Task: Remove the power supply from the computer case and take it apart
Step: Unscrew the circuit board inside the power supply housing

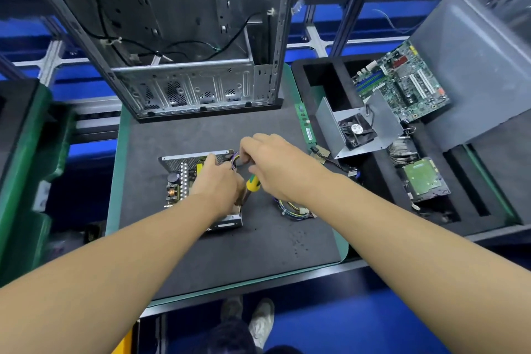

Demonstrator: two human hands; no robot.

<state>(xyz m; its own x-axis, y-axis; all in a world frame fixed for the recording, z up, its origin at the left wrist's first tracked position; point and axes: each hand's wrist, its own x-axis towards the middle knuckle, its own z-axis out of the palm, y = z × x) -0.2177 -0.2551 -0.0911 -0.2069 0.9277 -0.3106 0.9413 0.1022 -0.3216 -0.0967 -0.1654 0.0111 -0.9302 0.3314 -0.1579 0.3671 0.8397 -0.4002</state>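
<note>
Power supply [179, 181]: lies on the dark mat [230, 253], out of the case. Its cover is off, so the circuit board, coil and capacitor show.
Computer case [186, 37]: stands upright behind the power supply, well apart, gutted apart from a few loose black leads.
Left hand [215, 181]: lies on top of the power supply, fingers reaching toward its far wall. Whether they clasp anything underneath I cannot tell.
Screwdriver [252, 181]: the yellow-and-green handle sits just right of the power supply, wedged between the two hands. Which hand carries it is not clear.
Right hand [273, 164]: at the power supply's far right corner, fingers curled down and grasping the wires where they leave the housing.
Wire harness [291, 207]: trails to the right of the power supply, connectors lying on the mat.
Sorting tray [298, 72]: well to the right of the power supply, holding the motherboard [402, 83], a fan in its metal cover [356, 131] and a hard drive [422, 178].
Step in hand: removal looks finished. The work now seems to be freeing the harness and board from the open shell.
Next move: probably steady the shell with the left hand, work the wires clear of the corner, then find any board screws for the screwdriver. Pull gently, since the wires may snag on the sheet-metal edge.
</note>
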